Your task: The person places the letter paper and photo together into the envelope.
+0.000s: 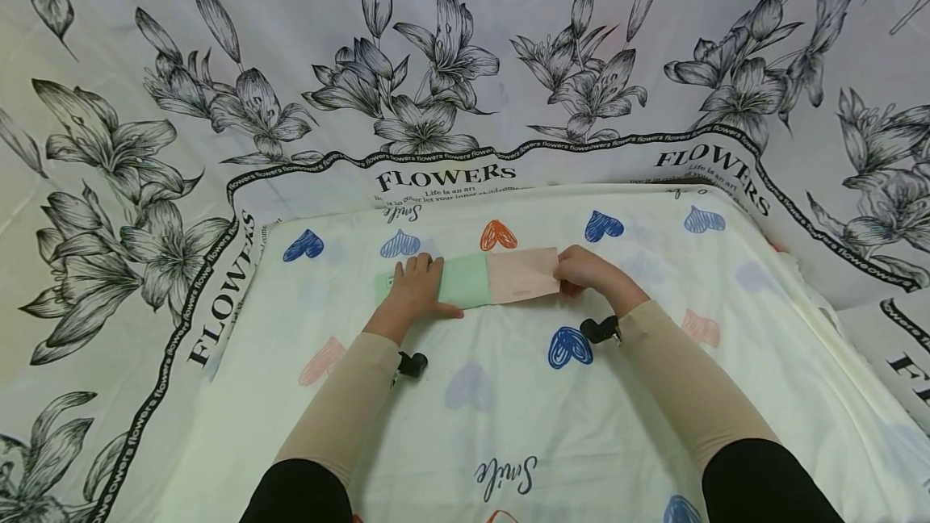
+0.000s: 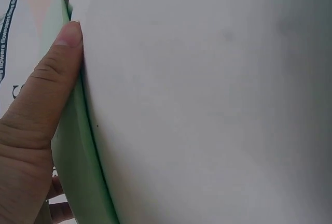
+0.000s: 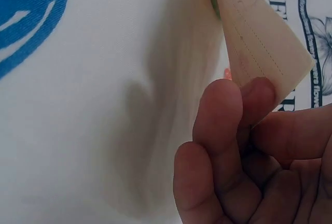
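Observation:
A long paper piece lies across the cloth in the head view, its left part green [image 1: 465,281] and its right part pink [image 1: 525,274]. The left hand [image 1: 416,289] rests on the green part with fingers spread and thumb along the lower edge; in the left wrist view the thumb of that hand [image 2: 39,99] lies against the green paper [image 2: 80,156]. At the pink part's right end, the right hand [image 1: 590,271] pinches the edge. The right wrist view shows the right hand's [image 3: 254,151] curled fingers holding the pink paper [image 3: 264,37], which has dotted lines and is lifted from the cloth.
A white cloth [image 1: 465,394] with printed hearts and words covers the surface. Behind and beside it hangs a flower-printed fabric [image 1: 581,103]. Small black devices are strapped at the left wrist [image 1: 412,365] and right wrist [image 1: 599,330].

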Motion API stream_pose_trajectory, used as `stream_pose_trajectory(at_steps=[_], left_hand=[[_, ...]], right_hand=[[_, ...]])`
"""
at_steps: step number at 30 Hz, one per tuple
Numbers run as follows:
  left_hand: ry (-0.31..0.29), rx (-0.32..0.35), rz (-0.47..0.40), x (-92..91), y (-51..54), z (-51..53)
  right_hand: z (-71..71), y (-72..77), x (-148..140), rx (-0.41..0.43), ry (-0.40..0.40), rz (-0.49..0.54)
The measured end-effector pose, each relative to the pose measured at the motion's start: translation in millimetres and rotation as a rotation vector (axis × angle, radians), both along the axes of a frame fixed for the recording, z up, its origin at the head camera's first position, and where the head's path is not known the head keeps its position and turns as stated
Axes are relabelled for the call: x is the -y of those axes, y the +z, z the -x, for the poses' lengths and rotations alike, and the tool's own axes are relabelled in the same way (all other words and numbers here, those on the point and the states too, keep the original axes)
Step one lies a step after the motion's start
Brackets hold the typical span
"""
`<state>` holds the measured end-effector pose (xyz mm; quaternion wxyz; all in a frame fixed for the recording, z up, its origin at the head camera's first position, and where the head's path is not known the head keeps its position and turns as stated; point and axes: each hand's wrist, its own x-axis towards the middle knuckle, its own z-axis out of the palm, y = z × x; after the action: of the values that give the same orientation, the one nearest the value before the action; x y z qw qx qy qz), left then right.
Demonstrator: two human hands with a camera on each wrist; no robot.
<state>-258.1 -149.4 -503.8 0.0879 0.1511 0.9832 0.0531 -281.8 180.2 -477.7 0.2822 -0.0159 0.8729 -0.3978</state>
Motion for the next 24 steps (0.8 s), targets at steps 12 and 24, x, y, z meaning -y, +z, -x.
stream_pose_trajectory(at_steps=[12, 24], left_hand=[[-0.05, -0.002, -0.041, 0.1, -3.9, 2.6], [-0.081, 0.004, -0.031, 4.7, -3.6, 4.8]], right_hand=[[0.3, -9.3, 8.6, -0.012, 0.023, -0.034], [-1.4, 0.8, -0.9, -0.011, -0.101, -0.142]])
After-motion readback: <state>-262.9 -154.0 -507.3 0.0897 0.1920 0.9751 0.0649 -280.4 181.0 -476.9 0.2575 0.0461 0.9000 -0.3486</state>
